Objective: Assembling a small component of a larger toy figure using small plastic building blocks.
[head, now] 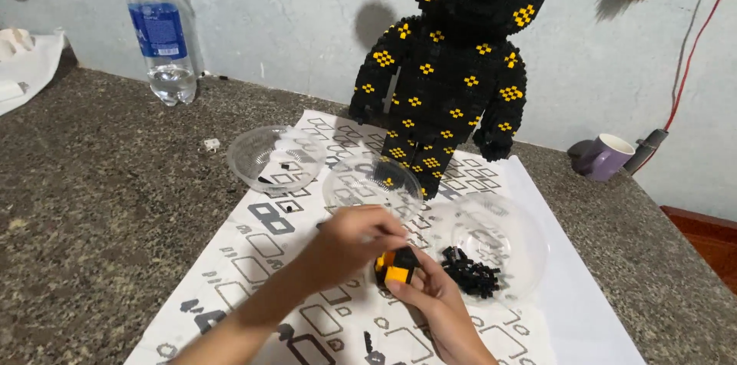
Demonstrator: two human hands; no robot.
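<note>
— Now holding a small black-and-orange brick block (pixel 397 266) just above the patterned white paper sheet (pixel 269 257), right hand (pixel 437 300) cradling it from below, fingers narrowly curled around it, probably steadying it.

— And pressing down from above with the left hand (pixel 355 238), fingers (pixel 384 233) pinched close on the block's top; not clear whether pinching a separate piece.

— Sitting close by, three clear plastic bowls, likely for easy reach. Nearest bowl (pixel 514 257), just right of the hands, holding a heap of small black bricks (pixel 470 271).

— Middle bowl (pixel 372 181) keeping only a tiny yellow bit; far left bowl (pixel 274 158) a few dark specks.

— Standing behind on the speckled stone tabletop (pixel 92 204), a tall black brick bear figure with yellow diamond patches (pixel 449 73).
</note>
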